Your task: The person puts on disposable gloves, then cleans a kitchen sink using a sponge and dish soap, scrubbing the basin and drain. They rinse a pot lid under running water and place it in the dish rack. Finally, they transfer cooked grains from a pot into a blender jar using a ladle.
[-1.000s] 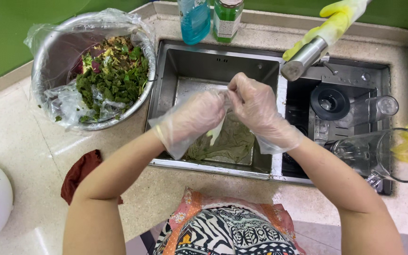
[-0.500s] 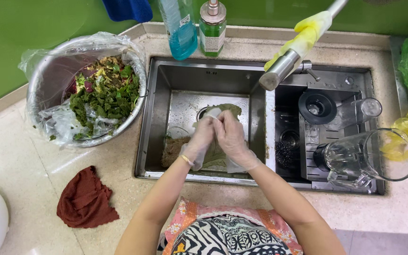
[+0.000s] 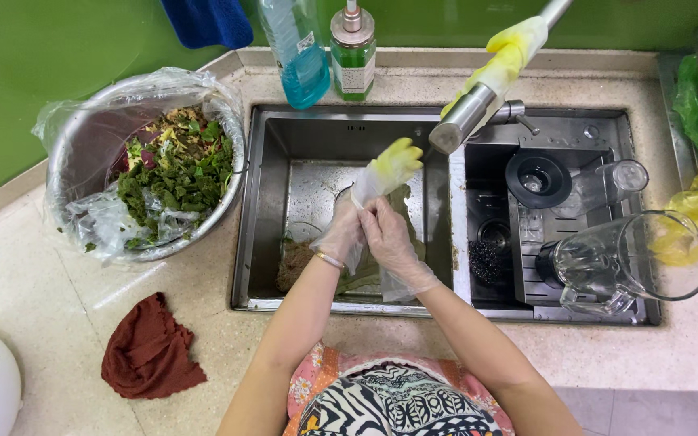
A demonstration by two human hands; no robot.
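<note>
Glove (image 3: 385,171) (clear, yellow-stained) half off left hand (image 3: 341,238), right hand (image 3: 385,234) pinching it over sink (image 3: 272,161).

Both bare forearms reach up to the frame's centre, where the left hand (image 3: 341,234) and right hand (image 3: 388,234) meet, touching, fingers curled.

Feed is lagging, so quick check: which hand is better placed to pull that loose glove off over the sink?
Right, probably. The right hand grips the glove where it hangs loose from the left hand, over the sink. The left hand is half inside the glove, so it can only slide out.
</note>
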